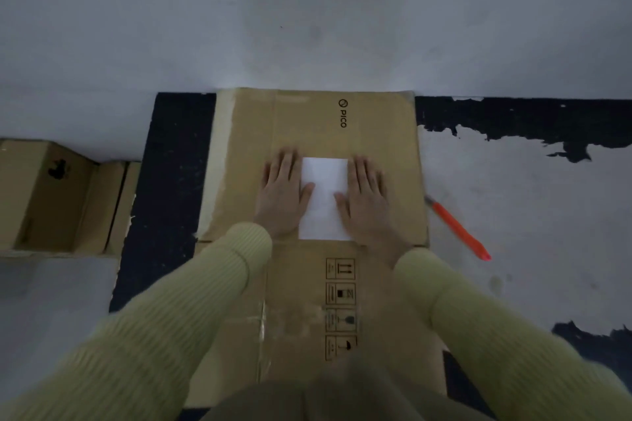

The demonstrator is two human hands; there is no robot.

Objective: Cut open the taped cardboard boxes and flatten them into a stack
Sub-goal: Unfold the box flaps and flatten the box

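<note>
A flattened brown cardboard box (383,133) with a PICO logo lies on the floor in front of me, running from the middle of the view down to my knees. A white label (324,195) sits on its upper panel. My left hand (282,191) presses flat on the cardboard at the label's left edge, fingers straight. At the label's right edge my right hand (367,198) presses flat the same way. Both thumbs lie on the label. An orange box cutter (458,227) rests on the floor right of the box, apart from both hands.
Another cardboard box (51,198), still upright with flaps showing, stands on the floor at the left. The grey floor has black patches (167,181) beside the flattened box and at the right. A pale wall rises behind.
</note>
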